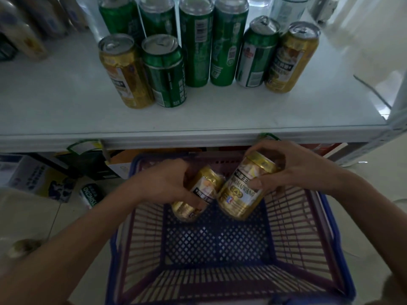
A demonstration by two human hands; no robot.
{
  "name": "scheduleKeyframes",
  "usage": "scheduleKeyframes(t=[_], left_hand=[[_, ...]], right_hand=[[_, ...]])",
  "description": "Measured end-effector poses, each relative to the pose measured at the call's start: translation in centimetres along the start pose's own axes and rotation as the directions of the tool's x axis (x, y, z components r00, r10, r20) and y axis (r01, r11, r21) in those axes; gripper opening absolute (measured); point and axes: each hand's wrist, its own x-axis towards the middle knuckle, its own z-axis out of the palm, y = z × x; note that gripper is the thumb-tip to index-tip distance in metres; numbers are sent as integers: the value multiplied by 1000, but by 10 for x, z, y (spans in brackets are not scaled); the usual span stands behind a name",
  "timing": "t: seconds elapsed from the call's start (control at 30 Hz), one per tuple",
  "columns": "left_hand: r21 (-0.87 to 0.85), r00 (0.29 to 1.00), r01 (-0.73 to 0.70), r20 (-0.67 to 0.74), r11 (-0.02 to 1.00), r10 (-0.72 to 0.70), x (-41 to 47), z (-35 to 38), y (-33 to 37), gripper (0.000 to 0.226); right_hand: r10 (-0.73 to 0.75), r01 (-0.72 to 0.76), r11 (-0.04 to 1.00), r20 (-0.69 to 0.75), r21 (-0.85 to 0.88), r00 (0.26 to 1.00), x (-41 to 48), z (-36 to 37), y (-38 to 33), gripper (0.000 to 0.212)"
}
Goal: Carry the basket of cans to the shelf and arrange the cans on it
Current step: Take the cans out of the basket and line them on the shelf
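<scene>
A blue plastic basket (pixel 308 234) stands on the floor below the white shelf (pixel 66 102). My left hand (pixel 163 183) grips a gold can (pixel 198 194) lying tilted inside the basket. My right hand (pixel 293 168) holds a second gold can (pixel 244 190), tilted, a little higher over the basket's far end. No other cans show on the basket's mesh bottom. On the shelf stand several upright cans: a gold one (pixel 125 71) and a green one (pixel 165 71) in front at left, tall green ones (pixel 196 47) behind, a green-and-white one (pixel 256 53) and a gold one (pixel 290 58) at right.
Bottles and packages (pixel 24 38) stand at the shelf's far left. Under the shelf are cartons (pixel 35 177) and a green can (pixel 91 194) on the tiled floor. The shelf's metal post (pixel 396 119) rises at the right. Bare shelf surface lies in front of the cans.
</scene>
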Motion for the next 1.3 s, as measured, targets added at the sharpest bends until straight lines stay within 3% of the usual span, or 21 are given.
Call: scheduleKeyframes(t=[0.17, 0.27, 0.4, 0.53, 0.63, 0.77, 0.9, 0.97, 1.07, 1.23, 1.3], left_hand=[[-33, 995, 46, -85, 998, -49, -18, -36, 26, 66], [-137, 990, 33, -133, 990, -51, -23, -45, 32, 55], [-312, 992, 0, -118, 950, -39, -27, -49, 39, 41], [-557, 986, -18, -150, 830, -79, -30, -52, 44, 31], [-647, 964, -73, -240, 759, -113, -28, -55, 43, 34], [-732, 908, -223, -397, 644, -137, -18, -46, 48, 54], [-744, 863, -305, -479, 594, -158, -11, -44, 56, 46], [-731, 845, -321, -508, 602, -168, -11, -43, 59, 46], [-648, 798, -299, -572, 701, -188, -14, -43, 65, 61], [-520, 654, -416, -741, 746, -152, -15, -53, 74, 54], [-464, 591, -440, -794, 769, -141, -10, -55, 74, 55]], right_hand=[[-39, 46, 987, -47, 153, 998, -1, -7, -6, 50], [-62, 82, 956, -82, 281, 995, -1, -10, -4, 48], [-117, 136, 770, -71, 624, 991, 0, -4, -9, 56], [-181, 240, 635, -161, 734, 970, 2, 2, -20, 71], [-182, 292, 613, -229, 734, 956, 8, 3, -27, 89], [-165, 321, 633, -282, 704, 945, 15, 12, -31, 87], [-148, 336, 781, -367, 526, 918, 17, 14, -41, 78], [-148, 323, 849, -400, 417, 905, 17, 13, -46, 63], [-139, 338, 848, -444, 408, 885, 19, 12, -46, 41], [-77, 340, 867, -575, 365, 814, 36, 10, -38, 50], [-95, 322, 915, -647, 242, 756, 44, 10, -38, 59]])
